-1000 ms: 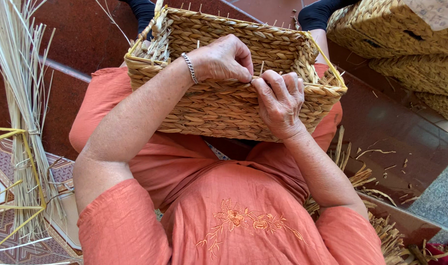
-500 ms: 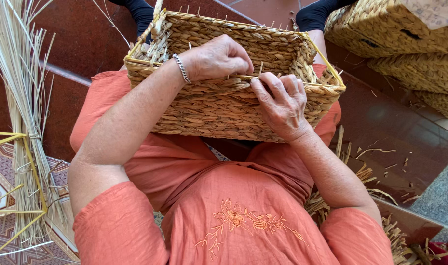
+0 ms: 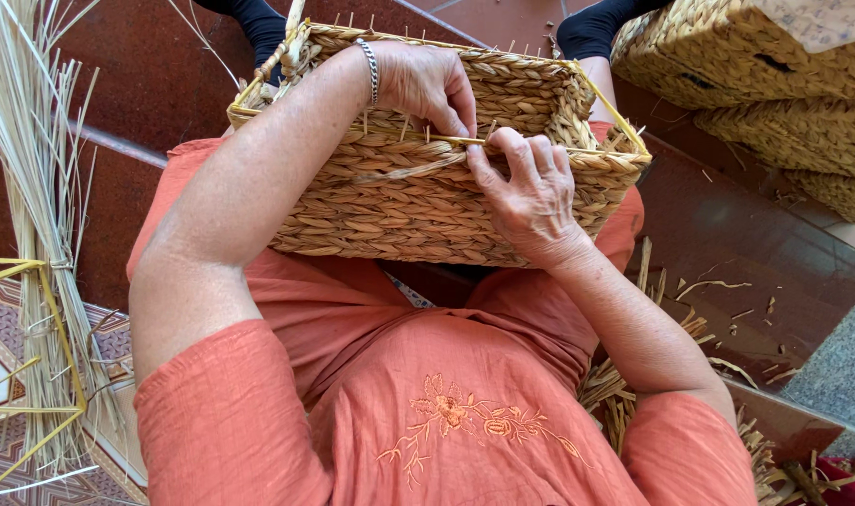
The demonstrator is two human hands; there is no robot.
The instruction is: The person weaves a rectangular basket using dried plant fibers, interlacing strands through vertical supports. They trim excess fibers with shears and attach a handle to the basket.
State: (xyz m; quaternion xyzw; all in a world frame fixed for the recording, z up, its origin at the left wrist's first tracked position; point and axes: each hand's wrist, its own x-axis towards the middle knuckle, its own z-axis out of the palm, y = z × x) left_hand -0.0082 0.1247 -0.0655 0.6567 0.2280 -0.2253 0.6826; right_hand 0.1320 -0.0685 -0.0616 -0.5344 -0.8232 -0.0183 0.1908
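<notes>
While resting across the lap, rectangular woven basket [image 3: 418, 201] tilted with near wall facing up toward the camera; open mouth turned to the far side. Near rim bound along a yellow frame rod [image 3: 540, 146], stub ends of straw sticking up all along the rim.

Left hand [image 3: 427, 84] draped over near rim from the left, palm down, fingers curled and pinched at the rim beside the yellow rod; closed on rim weave. Whether a loose strand sits in the pinch: cannot tell. Metal bracelet [image 3: 372, 70] on left wrist.

Right hand [image 3: 530, 192] pressed flat-ish against outer near wall, right of centre, fingers bent, thumb and forefinger tips meeting at the rim just beside left fingertips. Partly closed, gripping rim edge; a flat straw strand [image 3: 413, 171] running leftward from under it across the wall.

Both hands touching basket, nearly touching each other at rim.

Orange embroidered garment [image 3: 427, 412] filling near foreground. Bundle of long pale straw stalks [image 3: 34, 187] standing at far left, beside yellow wire frames [image 3: 43, 309]. Stacked finished woven baskets [image 3: 774, 84] at far right. Loose straw scraps [image 3: 718, 309] on dark red floor to the right.
</notes>
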